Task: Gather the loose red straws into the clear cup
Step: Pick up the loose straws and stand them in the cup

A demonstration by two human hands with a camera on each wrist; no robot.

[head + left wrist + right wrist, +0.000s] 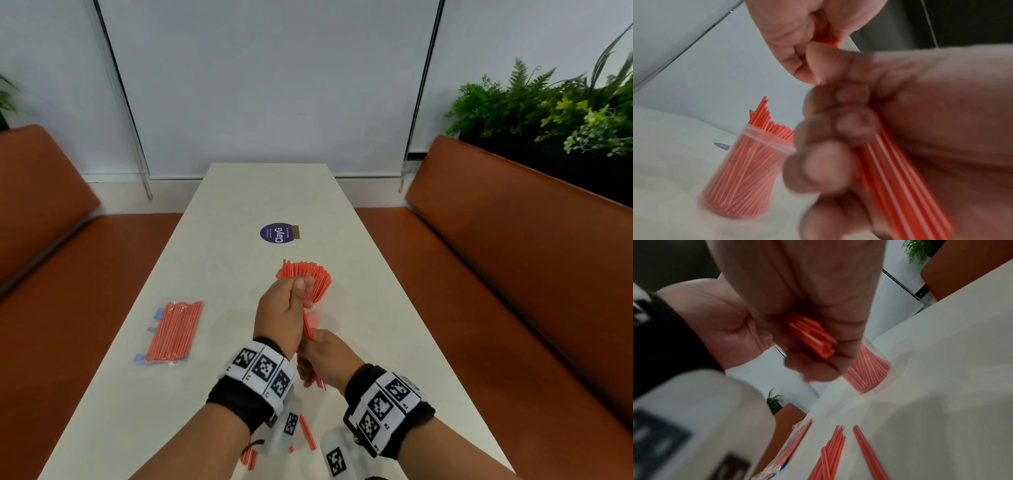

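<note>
A clear cup [317,286] stands mid-table, packed with red straws fanning out at the top; it also shows in the left wrist view [748,170] and the right wrist view [867,369]. Just in front of it my left hand [291,301] grips the upper part of a small bundle of red straws [307,325]. My right hand [325,356] grips the bundle's lower end. The left hand's fingers [838,146] curl round the bundle [900,186]. Straw ends [813,335] stick out of the right fist. Loose straws [307,433] lie under my wrists, with more on the table [830,456].
A sealed packet of red straws [174,330] lies at the table's left. A round purple sticker [279,233] sits beyond the cup. Orange benches [513,257] flank the narrow white table [239,205]. Plants [548,109] stand at the back right.
</note>
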